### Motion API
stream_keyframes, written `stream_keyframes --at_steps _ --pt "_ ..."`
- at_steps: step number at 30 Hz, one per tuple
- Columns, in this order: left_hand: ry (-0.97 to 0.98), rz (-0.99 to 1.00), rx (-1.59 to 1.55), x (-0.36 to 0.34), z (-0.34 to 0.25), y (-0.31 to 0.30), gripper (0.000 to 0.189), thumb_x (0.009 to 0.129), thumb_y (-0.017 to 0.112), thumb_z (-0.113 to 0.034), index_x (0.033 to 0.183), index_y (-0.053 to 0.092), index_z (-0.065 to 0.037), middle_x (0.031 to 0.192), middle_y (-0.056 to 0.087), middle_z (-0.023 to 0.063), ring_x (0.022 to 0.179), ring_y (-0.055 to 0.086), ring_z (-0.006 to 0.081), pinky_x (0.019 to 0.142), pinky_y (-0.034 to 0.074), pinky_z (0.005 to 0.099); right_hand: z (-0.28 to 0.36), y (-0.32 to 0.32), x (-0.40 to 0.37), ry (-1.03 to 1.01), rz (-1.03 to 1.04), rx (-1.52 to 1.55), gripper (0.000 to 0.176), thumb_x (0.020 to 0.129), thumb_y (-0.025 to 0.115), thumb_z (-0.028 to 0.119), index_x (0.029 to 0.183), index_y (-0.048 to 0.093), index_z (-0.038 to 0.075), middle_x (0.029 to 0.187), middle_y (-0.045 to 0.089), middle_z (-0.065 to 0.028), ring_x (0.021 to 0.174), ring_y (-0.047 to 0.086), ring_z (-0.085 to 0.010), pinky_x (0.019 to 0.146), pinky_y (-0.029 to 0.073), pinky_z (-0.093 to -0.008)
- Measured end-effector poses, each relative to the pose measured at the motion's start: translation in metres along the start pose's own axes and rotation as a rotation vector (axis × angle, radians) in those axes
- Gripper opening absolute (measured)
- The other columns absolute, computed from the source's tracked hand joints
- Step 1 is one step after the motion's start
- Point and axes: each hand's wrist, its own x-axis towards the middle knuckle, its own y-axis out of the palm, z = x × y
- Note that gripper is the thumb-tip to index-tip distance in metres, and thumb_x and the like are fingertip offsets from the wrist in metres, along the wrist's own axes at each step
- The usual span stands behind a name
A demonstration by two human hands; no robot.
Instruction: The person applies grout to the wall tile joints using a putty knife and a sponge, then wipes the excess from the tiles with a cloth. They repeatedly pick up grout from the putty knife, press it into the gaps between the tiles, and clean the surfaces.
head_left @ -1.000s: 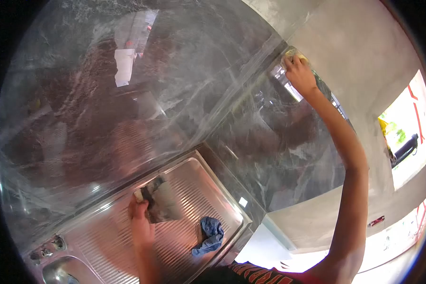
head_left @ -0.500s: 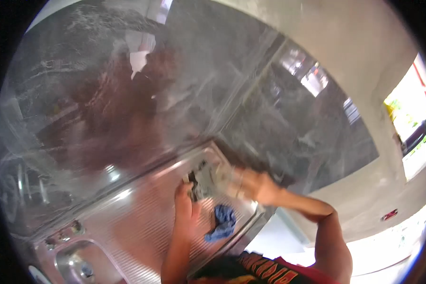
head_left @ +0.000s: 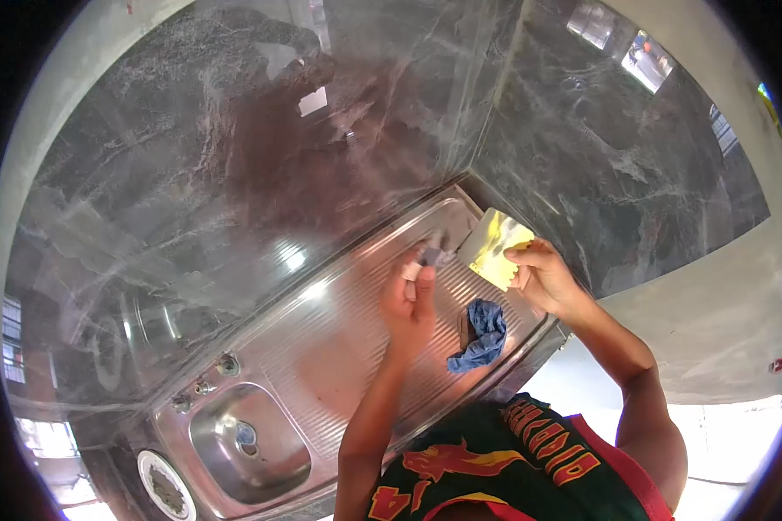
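Observation:
My right hand (head_left: 543, 276) is closed on a flat, squarish yellow piece (head_left: 497, 252) with a greyish upper corner and a jagged-looking lower edge. I pinch it between thumb and fingers above the far right end of the steel drainboard. Just left of it, my left hand (head_left: 411, 300) is closed around a small grey and pale object (head_left: 432, 255), blurred at its tip, whose kind I cannot make out. The two held things are close together but apart. A crumpled blue cloth (head_left: 487, 339) lies on the ribbed drainboard (head_left: 356, 339) below my hands.
A steel sink basin (head_left: 274, 464) with a drain is at the lower left, with taps (head_left: 205, 386) along its back edge. A round white-rimmed container (head_left: 148, 464) stands beside it. Dark marbled wall panels (head_left: 191, 174) meet in a corner behind the drainboard.
My hands have moved apart, and the right hand now holds the yellow piece clearly in sight. The view has shifted, bringing more of the sink into the picture. The cloth keeps its place on the drainboard.

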Motion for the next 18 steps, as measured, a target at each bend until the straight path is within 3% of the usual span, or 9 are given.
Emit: stream_keyframes --at_steps 1,3,4,8,10,12,13,15,18 --pt "0.006 0.005 0.001 0.001 0.001 0.002 0.029 0.089 0.052 -0.013 0.112 0.049 0.004 0.103 0.057 0.0112 0.091 0.056 0.0154 0.076 0.044 0.0259 -0.001 0.003 0.002 0.024 -0.011 0.037 0.026 0.078 0.054 0.0 0.103 0.053 -0.004 0.094 0.061 -0.0101 0.082 0.062 -0.0182 0.071 0.051 -0.03" --pt "0.373 0.174 0.23 0.005 0.004 0.004 0.028 0.085 0.05 -0.002 0.113 0.052 -0.002 0.106 0.057 0.0159 0.092 0.059 0.0236 0.076 0.046 0.0286 -0.002 0.002 0.005 0.034 -0.025 0.069 0.026 0.077 0.054 0.0 0.103 0.053 -0.004 0.094 0.061 -0.0104 0.083 0.062 -0.0183 0.074 0.051 -0.0308" --pt "0.322 0.216 0.265 0.002 0.007 -0.001 0.041 0.077 0.047 0.008 0.114 0.054 -0.008 0.108 0.056 0.0168 0.094 0.058 0.0315 0.077 0.047 0.0323 -0.003 -0.001 0.011 0.058 0.021 0.047 0.027 0.078 0.054 0.0 0.104 0.053 -0.004 0.096 0.061 -0.011 0.084 0.061 -0.0188 0.076 0.05 -0.0319" --pt "0.422 0.315 0.383 0.009 0.023 -0.02 0.05 0.071 0.043 0.014 0.114 0.054 -0.008 0.109 0.056 0.0147 0.097 0.055 0.0337 0.076 0.048 0.0344 -0.003 -0.009 0.019 0.094 0.129 -0.005 0.031 0.079 0.054 0.001 0.109 0.051 -0.004 0.102 0.06 -0.012 0.089 0.06 -0.0192 0.081 0.047 -0.0333" --pt "0.264 0.328 0.509 0.009 0.035 -0.031 0.053 0.069 0.042 0.016 0.114 0.054 -0.009 0.111 0.054 0.0137 0.1 0.054 0.0329 0.076 0.048 0.0361 0.006 0.0 0.017 0.04 0.155 0.025 0.031 0.08 0.054 0.002 0.11 0.05 -0.004 0.102 0.06 -0.0117 0.091 0.059 -0.019 0.082 0.046 -0.0327" --pt "0.364 0.191 0.467 0.004 0.07 -0.04 0.052 0.069 0.044 0.014 0.115 0.054 -0.008 0.108 0.056 0.0146 0.097 0.056 0.0321 0.076 0.048 0.0353 0.029 0.011 0.019 -0.039 0.196 -0.006 0.03 0.082 0.055 0.003 0.111 0.05 -0.002 0.104 0.059 -0.0088 0.093 0.057 -0.0157 0.083 0.044 -0.0295" --pt "0.179 0.142 0.468 -0.002 0.076 -0.047 0.041 0.074 0.047 0.009 0.112 0.054 -0.005 0.106 0.057 0.0154 0.095 0.057 0.0301 0.076 0.048 0.0345 0.041 0.009 0.026 -0.066 0.182 -0.039 0.03 0.082 0.055 0.003 0.111 0.05 -0.002 0.104 0.059 -0.0088 0.093 0.057 -0.0157 0.083 0.044 -0.0295" --pt "-0.046 0.028 0.401 -0.017 0.09 -0.056 0.023 0.082 0.051 -0.005 0.105 0.054 0.0 0.1 0.058 0.0161 0.088 0.058 0.0252 0.072 0.047 0.0321 0.072 0.0 0.04 -0.432 -0.028 -0.495 0.025 0.082 0.057 0.004 0.106 0.052 -0.002 0.101 0.06 -0.0065 0.087 0.056 -0.0113 0.078 0.044 -0.0266" --pt "-0.189 -0.032 0.315 -0.025 0.088 -0.067 0.029 0.089 0.05 -0.023 0.096 0.053 0.004 0.088 0.057 0.0129 0.076 0.053 0.0171 0.066 0.043 0.0283 0.141 0.007 0.056 -0.841 -0.369 -1.327 0.023 0.08 0.056 0.001 0.102 0.06 0.003 0.084 0.062 -0.0053 0.076 0.055 -0.012 0.071 0.043 -0.0275"
